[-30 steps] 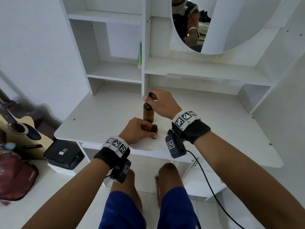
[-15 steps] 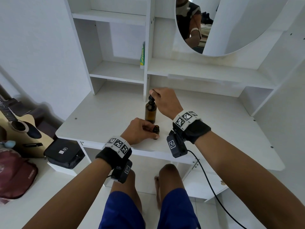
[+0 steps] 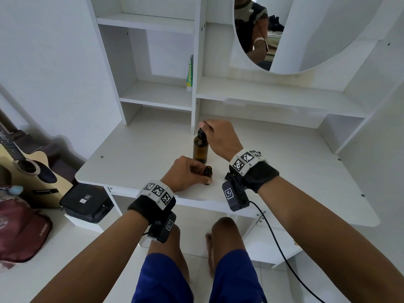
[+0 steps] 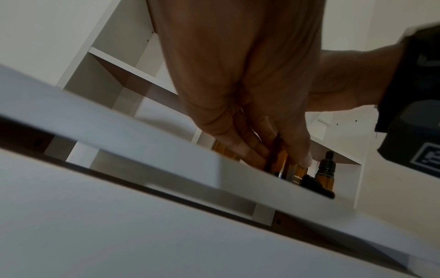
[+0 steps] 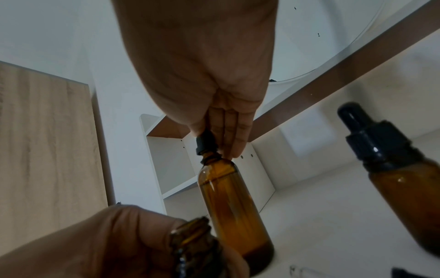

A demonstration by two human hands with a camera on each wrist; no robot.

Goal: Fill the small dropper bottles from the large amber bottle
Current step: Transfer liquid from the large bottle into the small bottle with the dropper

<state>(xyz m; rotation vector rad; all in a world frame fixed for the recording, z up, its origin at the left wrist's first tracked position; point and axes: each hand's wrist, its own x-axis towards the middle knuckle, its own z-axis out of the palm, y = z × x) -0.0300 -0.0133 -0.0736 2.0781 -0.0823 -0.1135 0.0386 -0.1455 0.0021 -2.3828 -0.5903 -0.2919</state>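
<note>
The large amber bottle stands upright on the white desk. My right hand pinches its black dropper cap from above; in the right wrist view the cap sits just over the bottle's neck. In front of it my left hand grips a small open amber bottle standing on the desk. A second small bottle with its black dropper cap on stands to the right, hidden behind my right wrist in the head view.
A loose black dropper cap lies on the desk near the front edge. Shelves and a round mirror rise behind the desk. A guitar, a black case and a red bag lie on the left.
My right hand has moved from the large bottle's shoulder up to its dropper cap and lifted a little. My left hand has kept its hold on the small bottle.
</note>
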